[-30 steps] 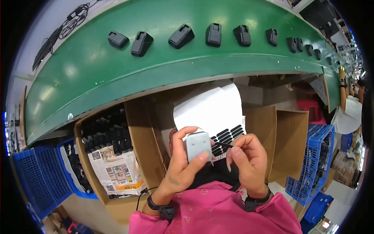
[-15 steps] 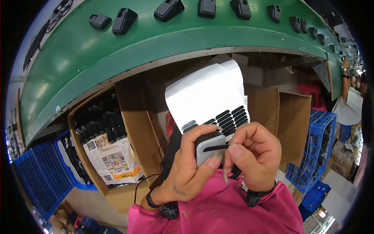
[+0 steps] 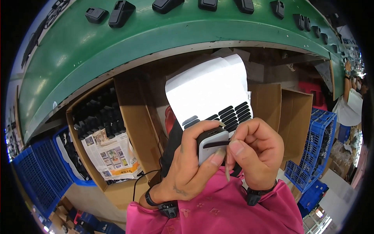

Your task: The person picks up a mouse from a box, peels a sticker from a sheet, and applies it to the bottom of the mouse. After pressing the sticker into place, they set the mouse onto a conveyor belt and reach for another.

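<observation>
Grey device held at centre, near side of white sheet, by left hand: fingers closed round sides, thumb on face. Black strip pinched at right end by right hand, lined across face's far part; contact cannot be told. Device best kept steady, strip squared to far edge before pressing.

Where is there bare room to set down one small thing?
Widest bare patch: the green table's left part, between the black cable bundle, the leftmost black cradle and the front edge. Narrower gaps separate nearby cradles. Crowded: the left cardboard box packed with black parts, and around the left hand, right hand and grey device.
</observation>
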A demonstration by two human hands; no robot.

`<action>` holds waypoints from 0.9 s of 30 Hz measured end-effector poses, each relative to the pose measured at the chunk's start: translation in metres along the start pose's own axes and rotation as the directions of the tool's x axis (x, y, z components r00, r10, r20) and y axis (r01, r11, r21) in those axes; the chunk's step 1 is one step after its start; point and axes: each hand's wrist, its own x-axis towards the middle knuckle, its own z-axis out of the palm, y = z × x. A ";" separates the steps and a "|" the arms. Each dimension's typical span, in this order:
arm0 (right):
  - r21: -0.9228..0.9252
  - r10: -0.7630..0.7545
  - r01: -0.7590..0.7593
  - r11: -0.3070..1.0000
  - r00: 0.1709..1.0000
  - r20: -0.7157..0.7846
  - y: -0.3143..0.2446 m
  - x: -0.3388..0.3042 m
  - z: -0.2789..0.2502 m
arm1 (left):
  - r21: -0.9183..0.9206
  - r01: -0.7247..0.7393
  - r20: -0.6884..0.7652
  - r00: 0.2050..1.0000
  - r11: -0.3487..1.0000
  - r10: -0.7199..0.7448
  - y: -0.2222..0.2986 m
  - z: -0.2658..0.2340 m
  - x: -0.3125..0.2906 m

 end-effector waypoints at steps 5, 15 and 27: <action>0.017 0.000 0.000 1.000 1.000 -0.004 0.002 0.001 0.001 | 0.021 -0.001 -0.014 1.000 1.000 0.001 -0.001 -0.001 -0.001; -0.006 -0.065 0.065 0.998 0.997 0.029 0.011 0.001 -0.003 | 0.097 -0.027 -0.028 0.999 0.995 0.030 -0.002 -0.001 -0.003; -0.047 -0.050 0.050 0.998 0.999 -0.001 0.014 0.005 0.000 | 0.137 -0.020 -0.056 0.998 0.990 0.028 -0.003 0.000 -0.005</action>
